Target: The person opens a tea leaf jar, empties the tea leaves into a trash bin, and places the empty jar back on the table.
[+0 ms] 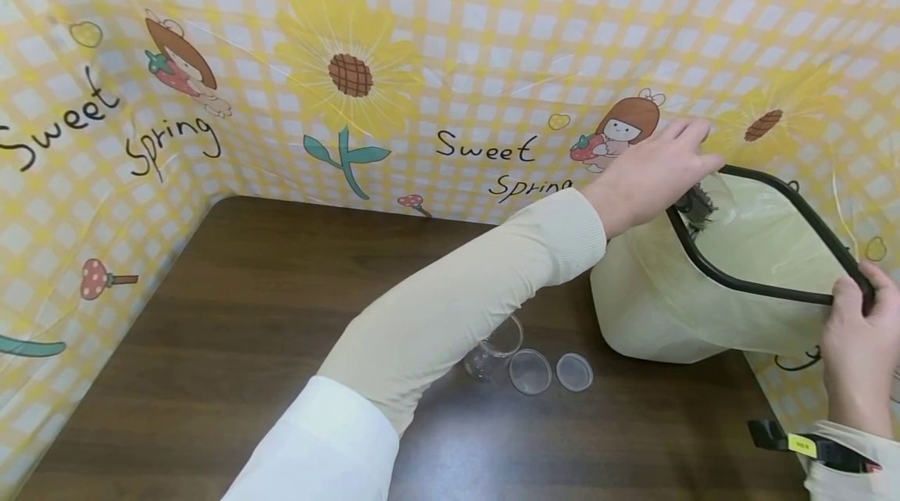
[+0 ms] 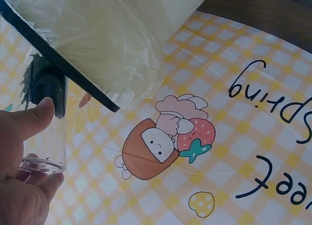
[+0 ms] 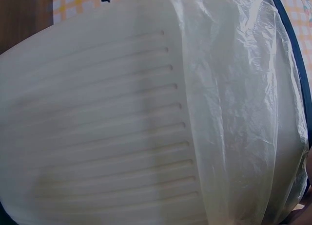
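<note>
My left hand (image 1: 657, 169) holds a clear plastic jar (image 2: 56, 137) on its side over the mouth of a whitish trash bin (image 1: 654, 313). Inside the jar, toward its bin end, sits a dark clump (image 2: 44, 84) with ragged edges; what it is, I cannot tell. Thumb and fingers grip the jar from both sides in the left wrist view. With my right hand (image 1: 861, 345) I grip the bin's black rim (image 1: 780, 294) at its near right corner, and the bin leans toward that hand. A thin translucent bag (image 3: 229, 113) lines the bin and folds down over its outside.
On the brown wooden table (image 1: 232, 313), another clear jar (image 1: 481, 362) stands partly behind my left sleeve. Beside it lie two round clear lids, a larger lid (image 1: 530, 372) and a smaller lid (image 1: 574, 372). A yellow checked cloth (image 1: 450, 79) with printed flowers hangs around the table.
</note>
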`<act>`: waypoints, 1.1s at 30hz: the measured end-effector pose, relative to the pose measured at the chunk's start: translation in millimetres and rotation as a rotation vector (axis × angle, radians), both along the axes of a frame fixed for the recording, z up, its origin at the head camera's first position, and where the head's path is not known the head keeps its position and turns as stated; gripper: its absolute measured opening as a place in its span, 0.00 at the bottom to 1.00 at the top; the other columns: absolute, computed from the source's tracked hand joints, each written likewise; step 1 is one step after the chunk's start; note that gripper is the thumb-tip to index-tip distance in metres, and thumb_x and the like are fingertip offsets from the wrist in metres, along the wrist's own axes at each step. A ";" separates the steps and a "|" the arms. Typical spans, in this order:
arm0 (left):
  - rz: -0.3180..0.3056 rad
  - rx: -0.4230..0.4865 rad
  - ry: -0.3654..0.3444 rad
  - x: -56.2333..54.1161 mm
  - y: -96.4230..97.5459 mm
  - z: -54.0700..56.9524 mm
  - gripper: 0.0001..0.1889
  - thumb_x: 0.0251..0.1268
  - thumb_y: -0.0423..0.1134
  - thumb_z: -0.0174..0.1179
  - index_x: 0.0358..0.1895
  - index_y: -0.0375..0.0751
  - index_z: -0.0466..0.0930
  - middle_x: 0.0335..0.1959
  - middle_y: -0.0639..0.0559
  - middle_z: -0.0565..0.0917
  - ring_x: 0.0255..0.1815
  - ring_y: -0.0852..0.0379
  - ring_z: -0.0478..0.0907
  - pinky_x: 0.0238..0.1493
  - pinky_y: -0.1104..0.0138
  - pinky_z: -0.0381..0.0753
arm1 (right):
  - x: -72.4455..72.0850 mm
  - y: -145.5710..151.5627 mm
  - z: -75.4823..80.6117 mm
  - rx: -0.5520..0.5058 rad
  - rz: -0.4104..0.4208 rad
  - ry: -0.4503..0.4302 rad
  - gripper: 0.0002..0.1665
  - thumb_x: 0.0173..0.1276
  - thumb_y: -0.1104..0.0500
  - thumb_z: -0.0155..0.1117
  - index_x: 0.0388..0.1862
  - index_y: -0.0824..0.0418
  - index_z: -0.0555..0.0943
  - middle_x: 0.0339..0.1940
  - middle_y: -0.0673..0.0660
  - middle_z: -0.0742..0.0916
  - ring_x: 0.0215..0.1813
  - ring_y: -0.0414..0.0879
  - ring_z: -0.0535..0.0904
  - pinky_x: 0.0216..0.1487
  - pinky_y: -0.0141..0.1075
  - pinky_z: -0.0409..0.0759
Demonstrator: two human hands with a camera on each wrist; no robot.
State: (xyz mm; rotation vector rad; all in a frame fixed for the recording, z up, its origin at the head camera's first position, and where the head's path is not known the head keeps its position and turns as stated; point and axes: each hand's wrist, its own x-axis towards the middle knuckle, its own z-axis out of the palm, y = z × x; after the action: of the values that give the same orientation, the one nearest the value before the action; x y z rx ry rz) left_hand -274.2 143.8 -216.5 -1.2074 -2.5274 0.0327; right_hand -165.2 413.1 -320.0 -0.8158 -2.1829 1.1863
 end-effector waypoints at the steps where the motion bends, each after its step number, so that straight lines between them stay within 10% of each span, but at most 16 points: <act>1: 0.002 0.000 0.001 -0.1 0.0 -0.1 0.24 0.84 0.32 0.39 0.74 0.58 0.67 0.76 0.47 0.58 0.76 0.52 0.57 0.64 0.72 0.67 | -0.1 0.0 -0.2 0.005 0.000 -0.001 0.31 0.81 0.51 0.40 0.81 0.43 0.59 0.69 0.42 0.68 0.57 0.32 0.63 0.63 0.30 0.61; 12: -0.003 -0.012 0.045 -7.5 1.2 1.6 0.22 0.83 0.31 0.42 0.71 0.55 0.70 0.73 0.51 0.64 0.76 0.54 0.58 0.69 0.74 0.61 | -1.8 -0.8 -0.7 0.019 -0.008 0.011 0.30 0.81 0.50 0.40 0.80 0.44 0.60 0.69 0.43 0.68 0.58 0.32 0.63 0.63 0.30 0.61; 19: 0.053 0.039 -0.110 -9.5 2.2 3.1 0.26 0.82 0.29 0.40 0.76 0.55 0.56 0.73 0.57 0.64 0.74 0.59 0.59 0.55 0.73 0.73 | -0.8 -0.6 -0.3 0.016 -0.003 0.015 0.30 0.81 0.51 0.40 0.80 0.44 0.60 0.69 0.43 0.68 0.58 0.32 0.63 0.63 0.29 0.61; 25: 0.068 0.036 -0.188 -10.7 2.1 2.8 0.34 0.74 0.52 0.58 0.77 0.58 0.53 0.74 0.57 0.61 0.76 0.59 0.57 0.51 0.72 0.77 | -0.1 -1.8 1.0 -0.005 -0.002 -0.001 0.31 0.81 0.51 0.40 0.81 0.43 0.59 0.71 0.44 0.67 0.59 0.32 0.63 0.64 0.30 0.61; 33: -0.009 -0.020 -0.065 -8.8 2.2 3.1 0.25 0.80 0.45 0.52 0.74 0.56 0.60 0.74 0.53 0.61 0.74 0.57 0.59 0.54 0.74 0.73 | 0.7 -3.2 1.0 0.001 -0.003 -0.014 0.31 0.81 0.51 0.39 0.81 0.43 0.58 0.73 0.46 0.66 0.61 0.33 0.63 0.67 0.32 0.60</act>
State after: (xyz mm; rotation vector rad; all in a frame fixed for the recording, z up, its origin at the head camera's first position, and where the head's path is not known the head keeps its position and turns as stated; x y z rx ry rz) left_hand -283.0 146.0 -213.4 -1.2470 -2.5831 0.0173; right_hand -164.5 409.9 -319.0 -0.8292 -2.1923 1.1813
